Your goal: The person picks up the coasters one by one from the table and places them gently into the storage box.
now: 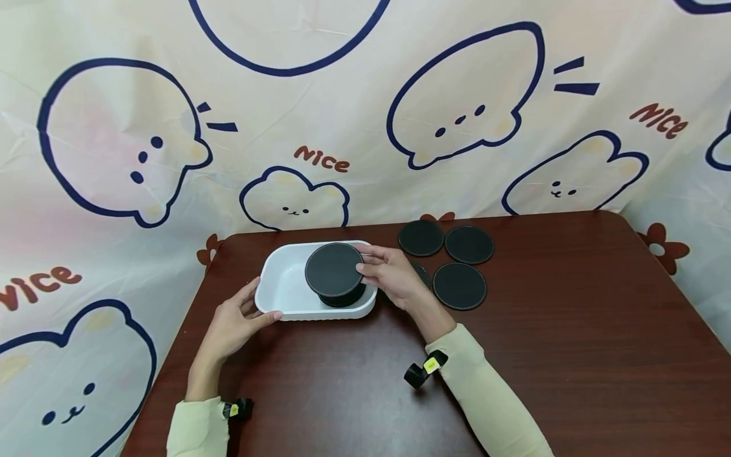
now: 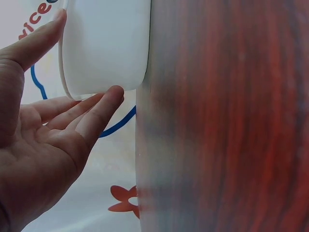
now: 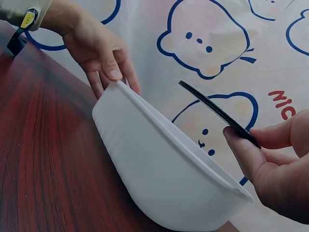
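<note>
A white plastic basin (image 1: 285, 285) with a raised rim stands near the table's back edge. My left hand (image 1: 232, 325) grips its left end, thumb on the front rim and fingers along the end wall, as the left wrist view shows (image 2: 53, 140). With thumb and fingers my right hand (image 1: 394, 276) pinches the edge of a round black coaster (image 1: 334, 270). In the right wrist view this thin coaster (image 3: 217, 112) is tilted above the basin's rim, apart from it. Beneath it, another black round coaster (image 1: 345, 300) shows partly inside the basin; most of it is hidden.
Several more black coasters (image 1: 459, 286) lie on the brown wooden table (image 1: 571, 330), right of the basin, one partly behind my right hand. A cream cloth (image 1: 365, 114) with blue cartoon outlines hangs behind the table and down its left side.
</note>
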### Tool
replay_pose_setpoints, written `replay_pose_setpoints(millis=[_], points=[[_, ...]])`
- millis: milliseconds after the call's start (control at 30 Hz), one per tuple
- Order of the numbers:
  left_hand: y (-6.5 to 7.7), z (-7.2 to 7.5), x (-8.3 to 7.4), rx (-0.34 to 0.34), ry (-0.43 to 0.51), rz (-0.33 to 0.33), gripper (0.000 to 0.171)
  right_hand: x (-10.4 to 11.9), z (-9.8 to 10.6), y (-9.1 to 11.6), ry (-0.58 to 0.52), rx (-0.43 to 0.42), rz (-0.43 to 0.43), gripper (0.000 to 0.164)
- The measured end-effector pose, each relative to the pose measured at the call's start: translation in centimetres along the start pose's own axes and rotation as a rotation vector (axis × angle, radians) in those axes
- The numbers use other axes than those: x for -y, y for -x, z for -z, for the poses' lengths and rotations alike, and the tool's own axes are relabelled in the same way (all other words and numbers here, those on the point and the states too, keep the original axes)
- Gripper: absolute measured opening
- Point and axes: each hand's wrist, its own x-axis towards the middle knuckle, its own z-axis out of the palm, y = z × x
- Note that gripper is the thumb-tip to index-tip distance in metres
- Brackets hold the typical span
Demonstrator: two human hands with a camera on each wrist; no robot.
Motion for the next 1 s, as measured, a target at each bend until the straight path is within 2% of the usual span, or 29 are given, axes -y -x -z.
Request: replay_pose_setpoints(millis=[467, 1000], points=[[0.06, 0.13, -0.23, 0.013, 0.039, -0.007, 0.102, -0.27, 0.03, 0.01, 0.147, -0.036, 0.016, 0.047], [0.10, 0.19, -0.49, 0.005, 0.025, -0.016, 0.101, -0.50, 0.39, 0.11, 0.288, -0.041, 0.064, 0.046]])
